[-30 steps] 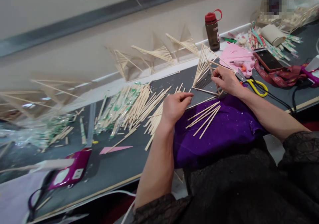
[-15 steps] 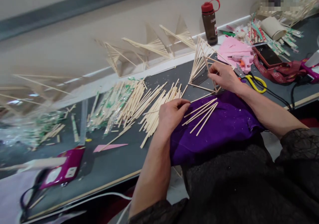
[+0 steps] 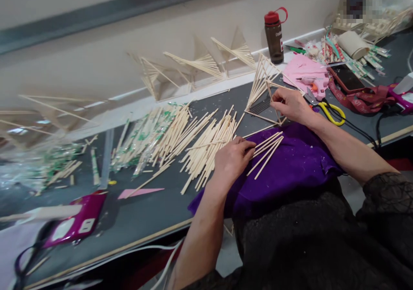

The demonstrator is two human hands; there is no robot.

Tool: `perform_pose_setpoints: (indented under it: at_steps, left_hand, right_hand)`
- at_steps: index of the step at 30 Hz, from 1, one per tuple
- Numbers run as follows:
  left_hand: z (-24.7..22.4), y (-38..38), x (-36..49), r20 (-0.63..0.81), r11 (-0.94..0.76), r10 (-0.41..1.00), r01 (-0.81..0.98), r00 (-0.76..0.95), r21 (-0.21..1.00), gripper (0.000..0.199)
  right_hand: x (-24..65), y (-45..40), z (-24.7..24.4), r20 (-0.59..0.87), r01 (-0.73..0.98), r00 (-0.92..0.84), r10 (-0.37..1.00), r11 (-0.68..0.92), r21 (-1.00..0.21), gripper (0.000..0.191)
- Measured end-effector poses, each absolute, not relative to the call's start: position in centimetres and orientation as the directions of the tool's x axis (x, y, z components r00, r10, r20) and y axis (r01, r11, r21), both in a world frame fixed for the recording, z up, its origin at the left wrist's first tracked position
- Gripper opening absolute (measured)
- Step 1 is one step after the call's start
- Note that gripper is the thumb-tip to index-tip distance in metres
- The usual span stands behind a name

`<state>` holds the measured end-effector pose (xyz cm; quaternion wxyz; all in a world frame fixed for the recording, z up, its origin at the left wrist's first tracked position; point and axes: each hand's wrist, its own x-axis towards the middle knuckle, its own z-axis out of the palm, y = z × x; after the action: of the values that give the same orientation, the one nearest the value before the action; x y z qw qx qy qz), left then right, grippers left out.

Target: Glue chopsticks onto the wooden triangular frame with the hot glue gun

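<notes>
My right hand (image 3: 290, 104) pinches an upright edge of a wooden stick frame (image 3: 258, 83), glued into a fan of slanting sticks. The frame stands on the dark table beside a purple cloth (image 3: 290, 161). On that cloth lie several loose wooden sticks (image 3: 266, 152), much like chopsticks. My left hand (image 3: 234, 154) has its fingertips closed at the left ends of these sticks; the exact grip is partly hidden. A single stick (image 3: 261, 131) lies along the cloth's far edge, between the left hand and the frame.
Left of my hands spreads a pile of bare sticks (image 3: 209, 148), with wrapped sticks (image 3: 138, 139) beyond. Finished stick frames (image 3: 196, 64) lean along the wall. To the right are a bottle (image 3: 274, 40), a glue gun (image 3: 318, 83), yellow-handled scissors (image 3: 332, 112) and a phone (image 3: 346, 78).
My left hand has moved right and slightly nearer, from beside the single stick onto the ends of the loose sticks. The right hand keeps its hold on the frame. The view has shifted slightly.
</notes>
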<state>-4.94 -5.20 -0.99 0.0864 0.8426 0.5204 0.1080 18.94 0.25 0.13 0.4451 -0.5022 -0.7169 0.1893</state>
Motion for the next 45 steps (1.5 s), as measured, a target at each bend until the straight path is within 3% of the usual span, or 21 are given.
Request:
perform_pose_setpoints:
  at_steps: [6, 12, 16, 18, 20, 22, 25, 27, 33, 38, 45]
  left_hand:
    - [-1.3, -5.1, -5.2, 0.127, -0.450, 0.892, 0.837, 0.433, 0.311, 0.021]
    - [-1.5, -5.2, -5.4, 0.171, -0.301, 0.953, 0.745, 0.248, 0.596, 0.017]
    - [-0.7, -5.4, -5.1, 0.063, -0.109, 0.990, 0.405, 0.126, 0.908, 0.019]
    - [0.0, -5.3, -4.9, -0.039, 0.016, 0.992, 0.184, 0.120, 0.983, 0.023]
    - [0.7, -5.2, -4.6, -0.115, 0.113, 0.983, 0.019, 0.142, 0.993, 0.027]
    - [1.2, -4.9, -4.3, -0.158, 0.174, 0.970, -0.077, 0.182, 0.982, 0.030]
    - [1.9, -4.8, -3.4, -0.186, 0.222, 0.947, -0.116, 0.263, 0.968, 0.031]
    - [2.2, -4.8, -2.7, -0.199, 0.242, 0.927, -0.102, 0.319, 0.965, 0.031]
    - [4.0, -4.2, -1.9, -0.156, 0.186, 0.927, -0.057, 0.342, 0.981, 0.028]
    - [5.8, -1.2, -1.8, -0.048, 0.089, 0.973, -0.176, 0.224, 0.980, 0.025]
    - [6.6, 2.8, 0.5, 0.014, 0.023, 0.992, -0.295, 0.123, 0.955, 0.031]
  right_hand:
    - [19.1, 0.3, 0.1, 0.451, 0.554, -0.114, 0.885, 0.434, -0.710, 0.008]
    - [19.1, 0.1, 0.3, 0.428, 0.557, -0.128, 0.895, 0.422, -0.715, 0.009]
    - [19.4, -0.1, 0.7, 0.419, 0.613, -0.091, 0.903, 0.382, -0.691, 0.012]
    - [19.7, -0.2, 1.1, 0.477, 0.648, 0.032, 0.879, 0.344, -0.679, 0.020]
    - [20.1, -0.4, 1.6, 0.534, 0.603, 0.162, 0.830, 0.345, -0.719, 0.029]
    - [20.1, -0.7, 2.2, 0.512, 0.440, 0.196, 0.836, 0.391, -0.808, 0.031]
    - [19.5, -1.3, 2.6, 0.407, 0.154, 0.043, 0.912, 0.397, -0.905, 0.022]
    - [18.9, -1.5, 2.7, 0.368, 0.060, -0.060, 0.928, 0.371, -0.927, 0.023]
    - [19.5, -1.4, 3.1, 0.348, -0.070, -0.028, 0.937, 0.345, -0.936, 0.019]
    - [20.7, -0.1, 4.7, 0.292, -0.197, 0.068, 0.954, 0.300, -0.933, 0.022]
    - [20.8, 3.2, 7.1, 0.294, -0.223, 0.114, 0.949, 0.313, -0.923, 0.019]
